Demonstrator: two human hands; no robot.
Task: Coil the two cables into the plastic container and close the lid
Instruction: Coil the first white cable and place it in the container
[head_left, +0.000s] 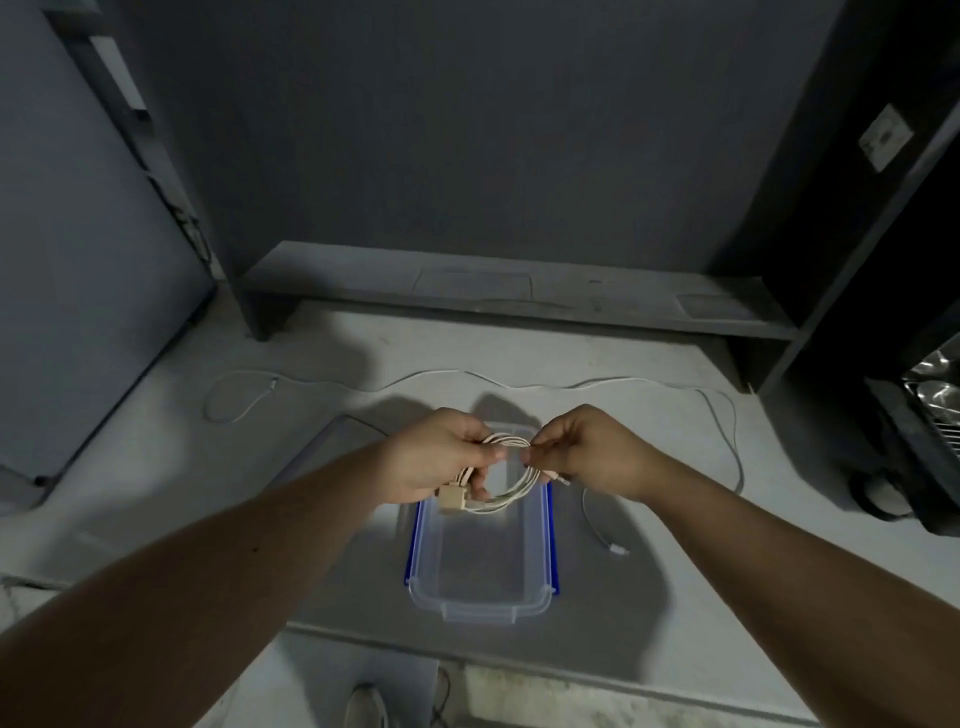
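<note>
A clear plastic container (480, 597) with blue side clips sits open on the grey table, near its front edge. Just above its far end, my left hand (439, 457) pinches a coiled white cable (511, 491) with a beige plug block hanging below my fingers. My right hand (587, 452) grips the other side of the same coil. A second white cable (519, 383) lies uncoiled along the back of the table, curving down the right side to an end near the container. A clear lid (322, 447) lies flat to the left, mostly hidden by my left forearm.
A low dark shelf (514, 301) runs along the back of the table. A dark cabinet with metal items (930, 405) stands at the right. A grey panel leans at the left. Below the table's front edge, a shoe (366, 706) shows on the floor.
</note>
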